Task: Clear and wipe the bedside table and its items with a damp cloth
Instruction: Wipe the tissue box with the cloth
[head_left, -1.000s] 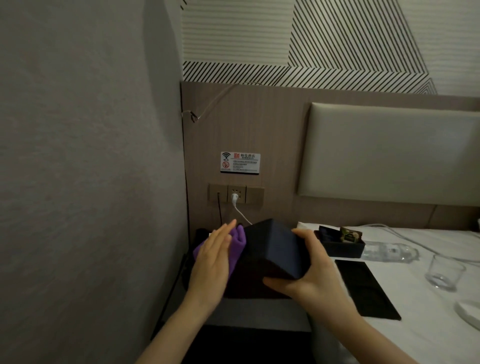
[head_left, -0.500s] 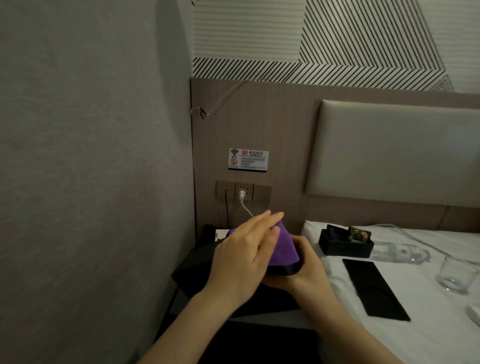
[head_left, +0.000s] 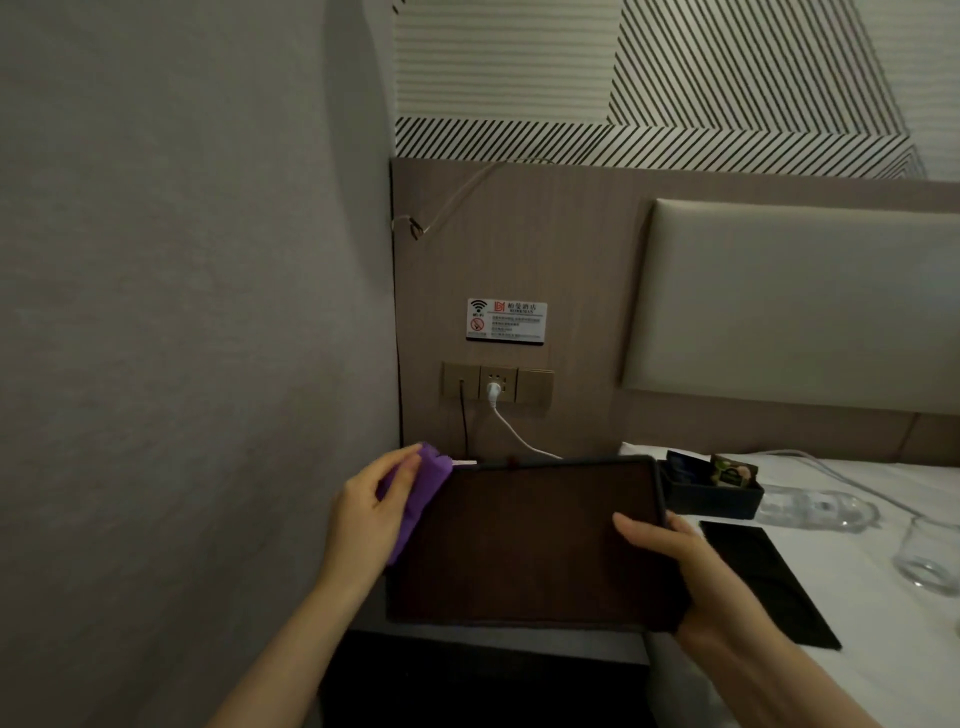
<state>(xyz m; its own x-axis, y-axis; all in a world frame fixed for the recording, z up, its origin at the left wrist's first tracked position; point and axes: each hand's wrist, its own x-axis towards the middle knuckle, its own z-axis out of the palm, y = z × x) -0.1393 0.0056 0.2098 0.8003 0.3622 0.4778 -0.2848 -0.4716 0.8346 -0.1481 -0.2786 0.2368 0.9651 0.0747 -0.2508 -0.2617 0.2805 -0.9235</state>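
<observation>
- Tray, dark brown with a raised black rim, fills the middle of my view, tilted up so its flat inside faces me, above the bedside table.
- My right hand grasps the tray's right edge, thumb lying across the inner face and fingers curled behind the rim.
- My left hand clutches a purple cloth against the tray's far left corner; thumb and fingers are wrapped round the bunched fabric.
- I see only a grey strip of the table's top below the tray, with a dark front under it.
- On the white bed to the right, a small black box with packets in it sits just beside the tray's far right corner.
- A clear plastic bottle lies on its side right of that box, touching or nearly touching it; I cannot tell which.
- A flat black mat lies on the sheet near my right wrist.
- A drinking glass stands upright at the right edge of view.
- On the wooden wall panel beyond the tray there is a socket strip with a white plug and cable and a thin black cable, and above it a small wifi sign.
- A padded headboard is at the far right, a grey wall at the left.
</observation>
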